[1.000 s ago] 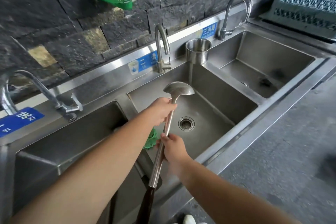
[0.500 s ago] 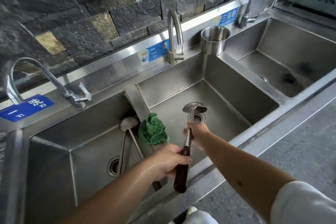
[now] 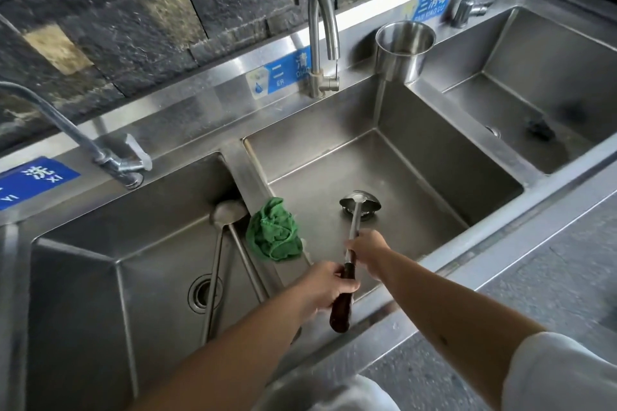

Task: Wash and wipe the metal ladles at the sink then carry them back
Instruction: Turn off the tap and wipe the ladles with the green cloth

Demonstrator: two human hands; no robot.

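A metal ladle with a dark wooden handle is held over the middle basin, its bowl low above the drain. My left hand is closed on the dark handle. My right hand grips the metal shaft just above it. Two more ladles lean in the left basin, bowls against the divider. A crumpled green cloth rests on the divider between the left and middle basins, just left of my hands.
The steel sink has three basins in a row, each with a tap behind. A steel cup stands on the ledge between the middle and right basins. The dark stone wall rises behind; grey floor lies at right.
The ladle has come down from chest height into the middle basin. My left hand has slid from near the bowl to the wooden handle; the right stays on the shaft. The view tilted down.
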